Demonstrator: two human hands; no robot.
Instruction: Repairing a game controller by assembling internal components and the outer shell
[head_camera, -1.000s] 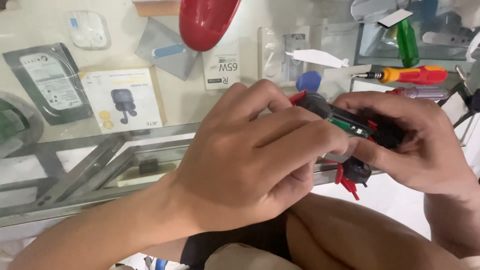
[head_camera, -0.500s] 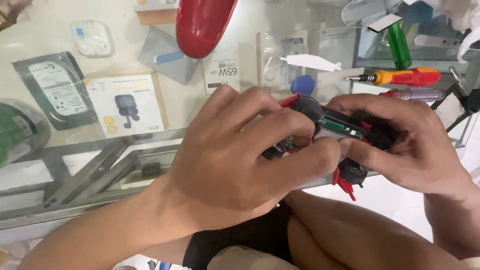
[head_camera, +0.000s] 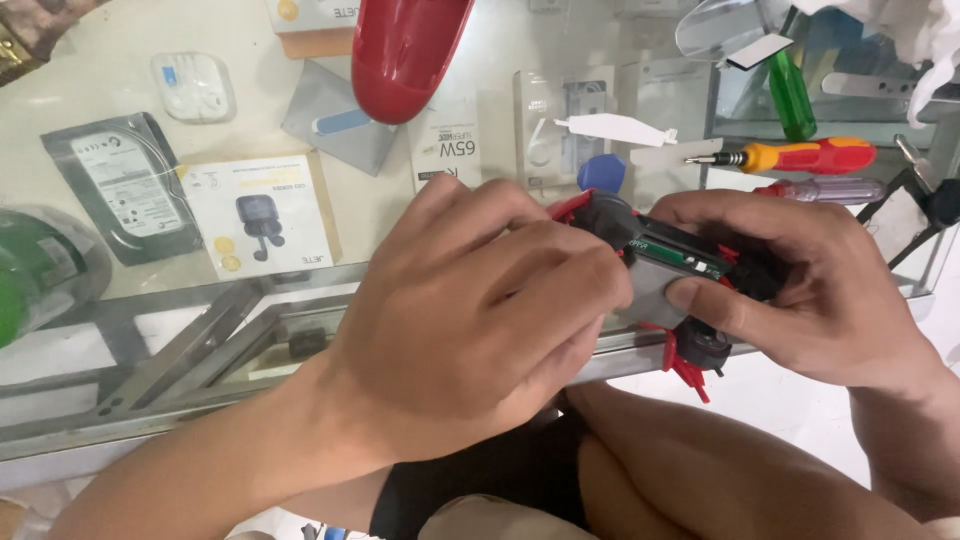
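Head view: your left hand (head_camera: 470, 330) is curled over the near end of a small black-and-red gadget (head_camera: 690, 265), fingers bent tight on it, thumb pressed to its side. Your right hand (head_camera: 810, 290) wraps the far end, fingers narrow and clamped around the body. Both hands hold it just above the glass counter's (head_camera: 90, 90) front edge, over your lap.

The gadget is hard plastic: matte black shell, red trim pieces poking out top and bottom, a green circuit board strip showing along the top, a grey flat panel on the near face. Most of it is hidden under your fingers.

On the counter, behind your hands: an orange-and-red screwdriver (head_camera: 800, 157) with a dark metal tip, lying flat; a clear-handled screwdriver (head_camera: 820, 190) just below it; a green-handled tool (head_camera: 790, 95) angled upright. Glossy red curved shell (head_camera: 405, 45) at top centre. Under the glass: a bare hard drive (head_camera: 120, 185) in a clear bag, a white earbud box (head_camera: 260, 215), a small blue cap (head_camera: 602, 172).
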